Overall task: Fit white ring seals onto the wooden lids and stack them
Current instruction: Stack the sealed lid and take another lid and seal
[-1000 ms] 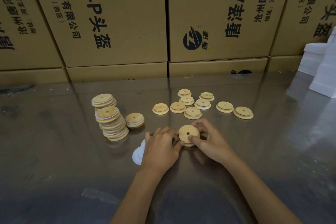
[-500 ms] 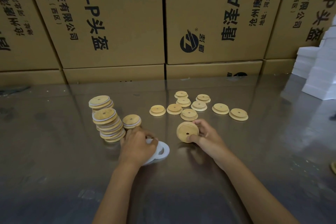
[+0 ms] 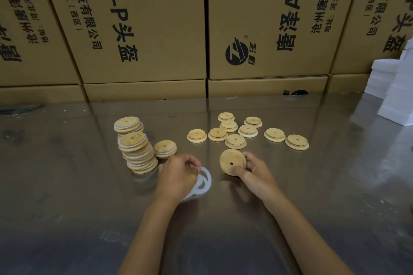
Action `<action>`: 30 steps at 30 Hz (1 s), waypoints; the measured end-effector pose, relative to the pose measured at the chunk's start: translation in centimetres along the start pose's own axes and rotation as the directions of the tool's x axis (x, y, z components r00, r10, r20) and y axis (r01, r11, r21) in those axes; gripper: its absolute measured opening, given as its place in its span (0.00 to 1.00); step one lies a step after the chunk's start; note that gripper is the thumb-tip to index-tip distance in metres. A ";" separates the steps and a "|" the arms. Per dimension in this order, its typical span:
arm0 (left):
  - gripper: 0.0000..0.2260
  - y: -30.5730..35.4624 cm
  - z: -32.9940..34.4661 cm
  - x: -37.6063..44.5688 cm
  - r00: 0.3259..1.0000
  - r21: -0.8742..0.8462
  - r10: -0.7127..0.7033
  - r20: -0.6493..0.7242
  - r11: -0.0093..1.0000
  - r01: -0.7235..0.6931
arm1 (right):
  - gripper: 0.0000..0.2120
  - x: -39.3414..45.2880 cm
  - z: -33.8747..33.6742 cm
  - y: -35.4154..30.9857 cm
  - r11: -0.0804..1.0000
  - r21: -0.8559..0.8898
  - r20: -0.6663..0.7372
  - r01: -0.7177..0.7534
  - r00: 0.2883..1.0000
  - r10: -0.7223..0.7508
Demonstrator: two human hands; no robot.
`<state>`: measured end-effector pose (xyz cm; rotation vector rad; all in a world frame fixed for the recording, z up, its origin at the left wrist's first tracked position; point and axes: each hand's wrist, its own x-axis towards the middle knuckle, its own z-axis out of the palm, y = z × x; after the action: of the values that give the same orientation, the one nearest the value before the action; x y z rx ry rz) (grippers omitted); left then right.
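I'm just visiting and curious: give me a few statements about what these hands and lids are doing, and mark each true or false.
1. The right hand holds a wooden lid tilted up on edge. True.
2. The left hand is empty. False: it pinches white ring seals.
3. A leaning stack of sealed lids stands left of the hands. True.
4. The loose lids behind the hands are piled in one tall tower. False: most lie singly on the table.
5. Plastic bins stand behind the table. False: they are cardboard boxes.
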<state>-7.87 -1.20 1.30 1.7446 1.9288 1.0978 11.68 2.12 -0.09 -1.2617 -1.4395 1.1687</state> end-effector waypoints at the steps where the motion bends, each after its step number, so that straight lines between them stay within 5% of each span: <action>1: 0.08 0.2 -0.2 0.0 0.999 -0.125 -0.038 0.025 0.991 0.041 | 0.12 0.0 0.0 0.0 1.000 0.010 -0.002 -0.005 1.000 0.005; 5: 0.06 1.6 -0.8 -0.2 0.974 -0.517 -0.049 0.220 0.841 0.159 | 0.11 -0.3 -0.2 -0.6 0.997 0.080 0.013 -0.005 1.000 0.004; 8: 0.03 2.5 -0.8 -0.6 0.961 -0.644 -0.022 0.277 0.738 0.203 | 0.13 -1.0 0.0 -1.2 0.985 0.174 0.085 -0.008 0.996 -0.007; 12: 0.02 3.3 -0.2 -0.8 0.975 -0.675 -0.084 0.205 0.709 0.203 | 0.16 -1.9 0.8 -1.6 0.957 0.276 0.257 -0.093 0.966 0.019; 18: 0.02 3.5 0.2 -0.9 0.990 -0.611 -0.113 0.088 0.779 0.143 | 0.15 -2.0 0.6 -1.8 0.897 0.392 0.325 -0.205 0.943 0.074; 30: 0.13 3.0 0.3 -0.9 0.995 -0.497 -0.022 0.097 0.865 0.067 | 0.09 -2.2 1.0 -1.5 0.943 0.310 0.216 -0.120 0.975 0.053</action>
<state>-5.31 -2.03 3.01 1.4223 1.4475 1.3329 10.72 -0.23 1.11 -1.0075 -1.2801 1.5619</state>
